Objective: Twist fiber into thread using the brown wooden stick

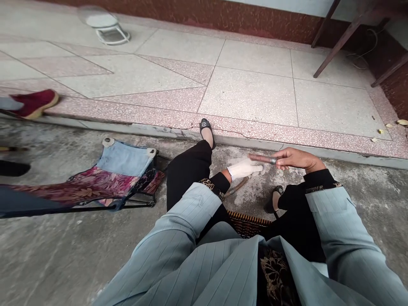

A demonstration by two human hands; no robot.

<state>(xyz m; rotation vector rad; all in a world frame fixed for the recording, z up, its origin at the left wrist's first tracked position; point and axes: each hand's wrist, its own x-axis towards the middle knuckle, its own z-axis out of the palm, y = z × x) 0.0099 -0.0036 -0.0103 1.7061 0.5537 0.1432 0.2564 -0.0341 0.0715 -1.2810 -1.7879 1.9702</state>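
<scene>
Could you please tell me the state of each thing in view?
Brown rod: held up, metal coil around one end.
Right hand: bare, closed on the rod's coiled end.
Left hand: gloved in white, beside the rod; contact unclear.
Folding lounger: unfolded.
White stool: upright.
Red shoe: worn.
Tiled ledge: cracked near its edge.

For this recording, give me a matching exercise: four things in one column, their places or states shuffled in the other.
1. Reddish-brown rod with silvery ridged band
2. Small white stool
3. Dark red shoe with tan sole
4. Low chair of blue and floral fabric

A. On pale floor tiles
B. Worn on a foot
C. Held in the bare right hand
D. On grey concrete

Pairs: 1-C; 2-A; 3-B; 4-D
</scene>
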